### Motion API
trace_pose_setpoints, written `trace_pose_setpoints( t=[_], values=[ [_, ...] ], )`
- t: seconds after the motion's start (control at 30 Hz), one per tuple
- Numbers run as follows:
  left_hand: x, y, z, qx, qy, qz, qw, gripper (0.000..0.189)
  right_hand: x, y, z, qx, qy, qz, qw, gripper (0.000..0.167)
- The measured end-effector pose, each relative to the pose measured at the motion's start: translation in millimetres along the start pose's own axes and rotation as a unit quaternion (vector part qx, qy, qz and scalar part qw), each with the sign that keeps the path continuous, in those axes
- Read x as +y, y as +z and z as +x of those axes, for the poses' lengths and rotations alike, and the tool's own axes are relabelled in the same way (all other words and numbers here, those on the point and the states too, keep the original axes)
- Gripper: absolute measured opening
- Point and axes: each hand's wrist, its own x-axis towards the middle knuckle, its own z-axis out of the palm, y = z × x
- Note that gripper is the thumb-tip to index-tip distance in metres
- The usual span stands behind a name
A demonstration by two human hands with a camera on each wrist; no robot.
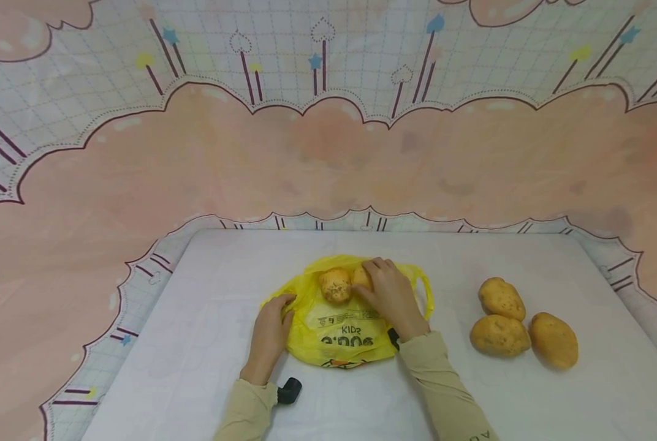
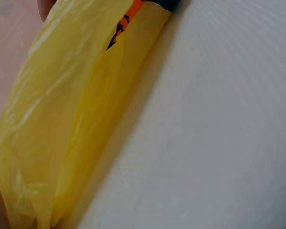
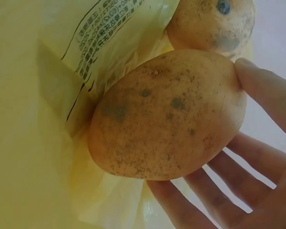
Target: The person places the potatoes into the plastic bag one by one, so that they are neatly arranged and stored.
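Note:
A yellow plastic bag (image 1: 306, 324) with dark print lies on the table, its opening spread. My left hand (image 1: 268, 334) pinches the bag's left edge; in the left wrist view the plastic (image 2: 43, 124) gathers into folds toward that hand. My right hand (image 1: 391, 297) holds a potato (image 3: 167, 114) at the bag's opening, the thumb on one side and the fingers under the other. Right beside it, another potato (image 1: 336, 286) sits in the bag's mouth. One of the bag's handle loops (image 1: 429, 294) sticks out past my right hand.
Three loose potatoes, an upper one (image 1: 502, 299), a lower one (image 1: 499, 335) and a right one (image 1: 553, 340), lie grouped on the white table (image 1: 224, 263) to the right. A patterned cloth backdrop (image 1: 328, 159) rises behind the table's far edge.

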Motion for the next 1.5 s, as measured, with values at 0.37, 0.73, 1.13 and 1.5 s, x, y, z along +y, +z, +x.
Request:
trace_pose_setpoints(
  t=[0.37, 0.73, 1.13, 1.5],
  values=[
    [2.2, 1.3, 1.3, -0.005, -0.004, 0.003, 1.0000, 0.032, 0, 4, 4.4, 0.008, 0.033, 0.001, 0.9994, 0.048],
    [3.4, 2.3, 2.0, -0.005, -0.007, 0.002, 1.0000, 0.032, 0, 6, 6.4, 0.021, 0.043, 0.007, 0.9988, 0.043],
    [3.0, 2.9, 1.5, -0.003, 0.003, 0.005, 1.0000, 0.031, -2, 2, 4.6, 0.024, 0.043, 0.003, 0.9988, 0.040],
    [0.2, 0.9, 0.2, -0.004, -0.004, 0.000, 1.0000, 0.031, -4, -8, 0.2, -0.002, 0.041, 0.011, 0.9991, 0.041]
  ],
)
